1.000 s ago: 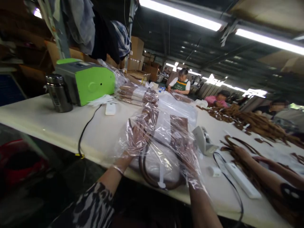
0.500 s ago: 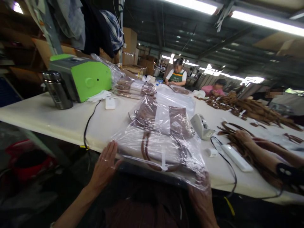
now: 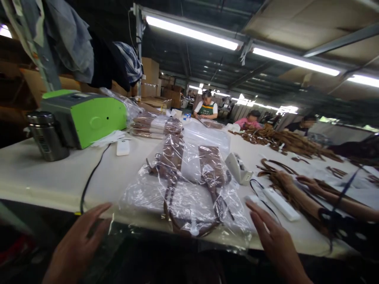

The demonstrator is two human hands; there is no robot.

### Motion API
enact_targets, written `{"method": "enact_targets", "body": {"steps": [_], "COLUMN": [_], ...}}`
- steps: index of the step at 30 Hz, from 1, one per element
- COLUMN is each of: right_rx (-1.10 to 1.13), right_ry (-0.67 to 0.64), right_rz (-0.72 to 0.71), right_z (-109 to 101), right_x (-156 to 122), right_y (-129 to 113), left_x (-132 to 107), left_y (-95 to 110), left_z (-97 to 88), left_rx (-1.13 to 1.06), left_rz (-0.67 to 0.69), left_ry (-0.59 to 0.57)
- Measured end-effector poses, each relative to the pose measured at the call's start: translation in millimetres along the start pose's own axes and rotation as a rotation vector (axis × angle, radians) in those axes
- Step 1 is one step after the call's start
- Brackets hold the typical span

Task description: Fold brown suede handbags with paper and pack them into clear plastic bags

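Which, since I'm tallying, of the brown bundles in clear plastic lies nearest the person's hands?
The brown bundle in clear plastic, between the left hand and right hand; the others lie farther back.

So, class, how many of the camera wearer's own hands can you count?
2: the left hand is to the left of the clear plastic bag, the right hand to its right. Neither is hidden.

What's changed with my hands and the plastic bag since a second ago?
Both hands came out from under the plastic bag, back toward you and apart: left hand at its left, right hand at its right, both open. The brown strapped piece remains inside; the green machine, flask and tape dispenser stayed put.
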State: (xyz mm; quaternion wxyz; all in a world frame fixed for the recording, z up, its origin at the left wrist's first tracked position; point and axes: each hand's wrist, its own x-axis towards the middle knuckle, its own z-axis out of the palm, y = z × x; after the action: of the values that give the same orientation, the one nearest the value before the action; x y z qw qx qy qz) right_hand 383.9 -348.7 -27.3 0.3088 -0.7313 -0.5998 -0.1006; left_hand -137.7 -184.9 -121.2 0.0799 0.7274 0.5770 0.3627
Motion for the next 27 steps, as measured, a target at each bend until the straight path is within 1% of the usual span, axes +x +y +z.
{"method": "enact_targets", "body": {"steps": [1, 2, 3, 4, 5, 6, 8, 9, 10, 12, 14, 16, 18, 19, 20, 24, 27], "right_rx": [0.032, 0.049, 0.043, 0.013, -0.031, -0.08, -0.173, -0.207, -0.228, -0.241, -0.241, -0.245, -0.249, -0.254, -0.259, -0.287, -0.299], "right_ry": [-0.001, -0.004, -0.007, -0.009, -0.028, -0.054, -0.136, -0.197, -0.265, -0.383, -0.433, -0.436, -0.439, -0.437, -0.435, -0.421, -0.427], "right_rz": [-0.064, -0.147, -0.212, -0.244, -0.257, -0.251, -0.193, -0.15, -0.106, -0.041, -0.018, -0.024, -0.032, -0.033, -0.032, -0.05, -0.084], "right_z": [8, 22, 38, 57, 77, 97, 132, 148, 161, 182, 195, 201, 202, 202, 202, 204, 207], "right_x": [35, 69, 101, 128, 151, 167, 183, 185, 183, 176, 168, 164, 164, 165, 166, 165, 161], "right_y": [-19, -36, -52, -64, -72, -76, -73, -67, -59, -44, -34, -31, -32, -32, -31, -26, -22], "left_x": [31, 62, 91, 118, 143, 163, 193, 202, 208, 212, 209, 206, 203, 203, 202, 205, 207], "left_y": [26, 51, 72, 88, 100, 106, 109, 107, 105, 101, 98, 96, 95, 94, 93, 96, 101], "left_z": [6.4, 16.5, 29.1, 42.4, 55.2, 66.5, 83.4, 89.4, 94.1, 101.5, 106.7, 108.8, 106.9, 104.7, 102.0, 92.3, 88.6], "left_rx": [-0.024, -0.042, -0.059, -0.079, -0.111, -0.174, -0.295, -0.346, -0.39, -0.473, -0.549, -0.596, -0.608, -0.636, -0.682, -0.889, -0.904], "left_rz": [0.0, 0.034, 0.031, -0.036, -0.152, -0.281, -0.473, -0.529, -0.563, -0.607, -0.645, -0.664, -0.665, -0.655, -0.639, -0.576, -0.598], "left_ry": [0.072, 0.083, 0.088, 0.082, 0.048, -0.004, -0.083, -0.108, -0.123, -0.154, -0.196, -0.229, -0.25, -0.288, -0.35, -0.66, -0.812]}}
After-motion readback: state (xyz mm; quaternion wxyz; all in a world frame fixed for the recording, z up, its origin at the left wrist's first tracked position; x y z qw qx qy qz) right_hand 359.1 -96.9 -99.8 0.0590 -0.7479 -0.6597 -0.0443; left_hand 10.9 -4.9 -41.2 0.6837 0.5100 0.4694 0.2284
